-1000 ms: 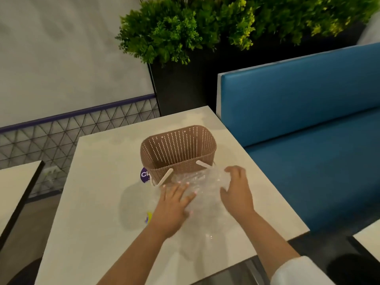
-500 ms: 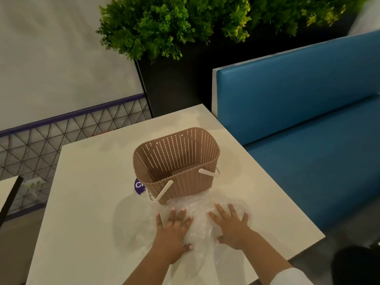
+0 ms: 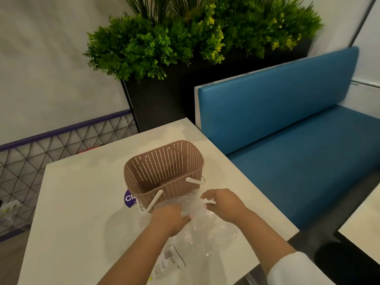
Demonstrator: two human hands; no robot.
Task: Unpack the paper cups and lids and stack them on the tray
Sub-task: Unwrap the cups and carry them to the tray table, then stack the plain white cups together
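A white counter (image 3: 78, 202) carries a brown perforated basket (image 3: 164, 173) near its centre. The basket stands upright with its opening facing up; only its bare inner walls and floor are visible inside it. Two white handles (image 3: 155, 200) hang down over its near side.

A clear plastic bag (image 3: 203, 229) lies crumpled on the counter at 6 o'clock from the basket, touching the basket's near wall. What the bag contains cannot be determined; no cup or lid shape is distinguishable through the film. A printed label (image 3: 172, 258) shows on the bag's near end. A purple round sticker (image 3: 129, 199) shows at 8 o'clock from the basket, partly hidden behind it.

The left hand (image 3: 170, 219) rests on the bag's left part, fingers curled into the plastic. The right hand (image 3: 224, 204) is over the bag's right part, fingers bent and pinching the film.

A blue bench seat (image 3: 287, 124) stands at 3 o'clock from the counter. A dark planter (image 3: 164, 97) with green foliage stands at 12 o'clock.
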